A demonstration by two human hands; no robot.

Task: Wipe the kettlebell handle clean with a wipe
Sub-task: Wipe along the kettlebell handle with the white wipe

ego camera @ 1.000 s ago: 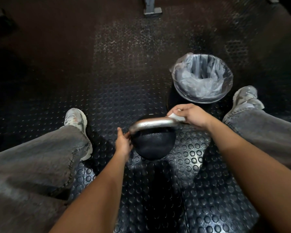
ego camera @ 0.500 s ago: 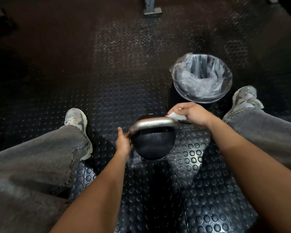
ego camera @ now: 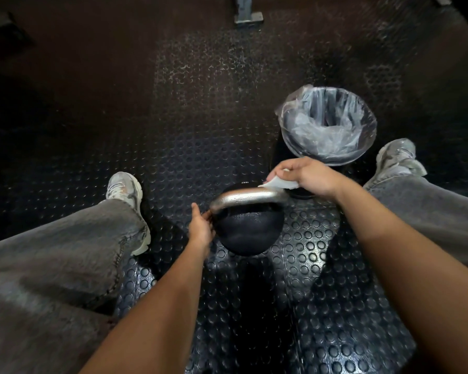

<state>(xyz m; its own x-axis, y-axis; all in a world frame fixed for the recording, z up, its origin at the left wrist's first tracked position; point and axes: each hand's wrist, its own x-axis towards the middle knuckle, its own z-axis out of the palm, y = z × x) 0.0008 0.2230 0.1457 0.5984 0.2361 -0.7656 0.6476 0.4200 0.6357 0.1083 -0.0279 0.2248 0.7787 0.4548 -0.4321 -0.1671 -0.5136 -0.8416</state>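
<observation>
A black kettlebell stands on the studded rubber floor between my feet, its silver handle arching across the top. My left hand rests against the kettlebell's left side, by the handle's left end. My right hand pinches a white wipe just above the handle's right end. The wipe's lower corner touches or nearly touches the metal there.
A bin lined with a clear plastic bag stands just beyond the kettlebell, to the right. My legs in grey jeans and pale sneakers flank the kettlebell. A metal post base sits at the far top.
My right hand has lifted slightly off the handle's right end with the wipe, which now shows more. The left hand and kettlebell have stayed put.
</observation>
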